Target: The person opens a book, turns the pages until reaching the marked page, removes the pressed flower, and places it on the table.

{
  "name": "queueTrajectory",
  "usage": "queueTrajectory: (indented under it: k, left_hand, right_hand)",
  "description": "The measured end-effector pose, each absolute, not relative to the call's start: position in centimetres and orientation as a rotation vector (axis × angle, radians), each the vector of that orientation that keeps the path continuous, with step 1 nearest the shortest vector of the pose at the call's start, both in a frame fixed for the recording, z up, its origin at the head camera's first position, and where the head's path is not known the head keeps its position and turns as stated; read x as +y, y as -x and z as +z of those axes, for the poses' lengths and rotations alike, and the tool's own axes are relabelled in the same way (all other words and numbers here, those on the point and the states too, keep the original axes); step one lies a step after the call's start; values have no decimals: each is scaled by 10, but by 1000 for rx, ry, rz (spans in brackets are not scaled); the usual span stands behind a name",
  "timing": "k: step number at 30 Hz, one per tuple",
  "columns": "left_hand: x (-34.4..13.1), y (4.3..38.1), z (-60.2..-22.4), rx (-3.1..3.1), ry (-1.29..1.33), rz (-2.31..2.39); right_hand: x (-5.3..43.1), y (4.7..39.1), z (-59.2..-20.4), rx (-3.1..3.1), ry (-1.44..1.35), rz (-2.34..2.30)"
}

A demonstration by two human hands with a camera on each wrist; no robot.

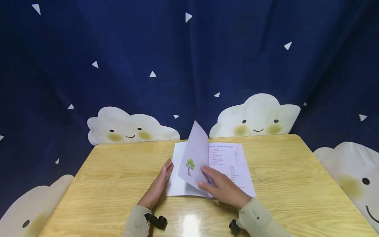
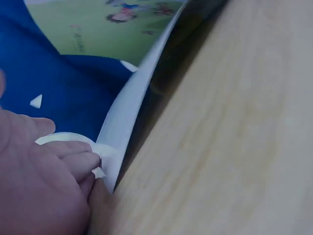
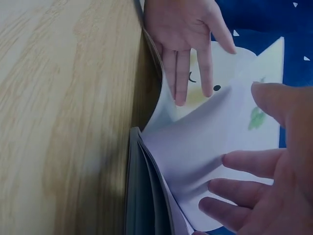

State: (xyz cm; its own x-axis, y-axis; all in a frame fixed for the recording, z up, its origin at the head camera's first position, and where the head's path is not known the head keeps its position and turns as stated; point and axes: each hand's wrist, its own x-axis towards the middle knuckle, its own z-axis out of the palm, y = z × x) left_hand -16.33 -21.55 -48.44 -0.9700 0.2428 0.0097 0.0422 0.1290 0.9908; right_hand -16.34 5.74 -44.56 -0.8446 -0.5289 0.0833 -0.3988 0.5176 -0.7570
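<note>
An open book (image 1: 228,164) lies on the table, printed text covering its right-hand page. One leaf (image 1: 195,154) with a small green tree stands up from the middle, bent over toward the left. My right hand (image 1: 223,186) touches this leaf with extended fingers, thumb spread apart; in the right wrist view the fingers (image 3: 239,188) rest against the leaf's surface. At the book's left edge is my left hand (image 1: 158,186), on its side with straight fingers and the palm toward the book. In the left wrist view its fingertips are beside the lifted left cover (image 2: 129,107).
The wooden table (image 1: 112,184) extends on both sides of the book. Behind it hangs a dark blue curtain (image 1: 133,65) with white triangles and smiling clouds. Each wrist wears a small black camera, such as the left one (image 1: 157,221).
</note>
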Motion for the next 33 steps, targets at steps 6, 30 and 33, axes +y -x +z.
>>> queueTrajectory:
  k: [6, 30, 33]
  left_hand:
    - [-224, 164, -487, 2007, -339, 2188]
    - [-221, 162, -487, 2024, -253, 2256]
    - [-221, 161, -488, 2038, -236, 2247]
  right_hand:
    - [51, 161, -448, 2655, 828, -1055]
    - [35, 163, -453, 2840, 851, -656]
    - [34, 163, -454, 2844, 870, -619]
